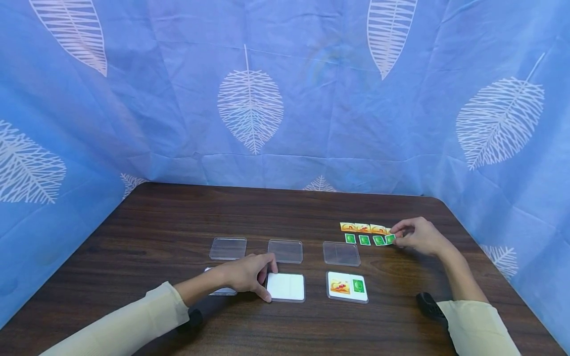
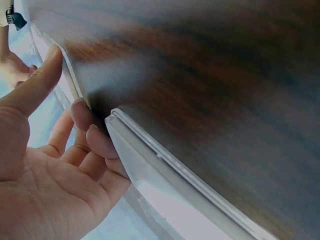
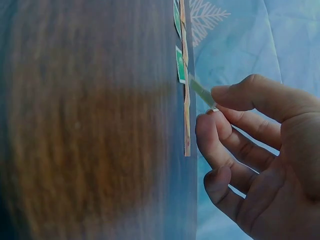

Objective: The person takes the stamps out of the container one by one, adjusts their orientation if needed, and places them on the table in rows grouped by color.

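Note:
My left hand (image 1: 250,273) spans the left side of a flat clear case with a white insert (image 1: 287,288), thumb at its near corner and fingertips at the far one. In the left wrist view, the thumb (image 2: 45,75) and a curled finger lie against that case's edge. My right hand (image 1: 420,238) pinches a small green sticker (image 3: 201,93) between thumb and fingertips. Beside it lies a row of green stickers (image 1: 364,241), and behind them a strip of orange picture stickers (image 1: 362,228), its right end hidden by the fingers.
To the right, another white case (image 1: 347,287) carries one orange and one green sticker. A third white case (image 1: 223,291) lies partly under the left hand. Behind them sit three clear lids (image 1: 341,253) in a row. Blue leaf-patterned curtains (image 1: 311,109) surround the dark wooden table (image 1: 200,212).

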The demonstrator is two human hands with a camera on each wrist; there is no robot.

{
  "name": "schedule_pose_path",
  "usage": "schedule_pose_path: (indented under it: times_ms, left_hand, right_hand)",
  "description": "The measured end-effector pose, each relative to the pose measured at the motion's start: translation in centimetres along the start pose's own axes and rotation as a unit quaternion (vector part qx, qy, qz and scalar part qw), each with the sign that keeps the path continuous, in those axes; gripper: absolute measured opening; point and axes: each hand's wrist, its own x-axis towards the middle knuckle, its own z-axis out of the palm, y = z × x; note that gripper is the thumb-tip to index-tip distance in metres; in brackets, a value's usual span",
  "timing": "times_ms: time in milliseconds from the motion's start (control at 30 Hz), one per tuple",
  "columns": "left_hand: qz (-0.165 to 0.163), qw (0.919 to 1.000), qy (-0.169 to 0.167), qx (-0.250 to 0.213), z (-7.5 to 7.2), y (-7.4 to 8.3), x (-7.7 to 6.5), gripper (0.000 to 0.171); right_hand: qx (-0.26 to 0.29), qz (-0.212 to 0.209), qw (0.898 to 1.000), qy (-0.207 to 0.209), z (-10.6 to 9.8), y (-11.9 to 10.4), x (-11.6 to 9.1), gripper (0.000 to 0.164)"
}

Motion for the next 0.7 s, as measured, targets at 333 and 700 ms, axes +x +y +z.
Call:
schedule_pose_path:
  times_ms: [333, 700]
  left_hand:
    - [0.004, 1.0000, 0.004, 0.002, -0.11, -0.06, 0.01, 0.045]
    - [0.025, 0.9995, 0.013, -0.013, 0.15, -0.30, -0.34, 0.047]
  right_hand:
    - [-0.008, 0.019, 1.000, 0.000, -0.04, 0.38, 0.12, 0.024]
    - [-0.017, 0.020, 1.000, 0.001, 0.23, 1.01, 0.10, 0.023]
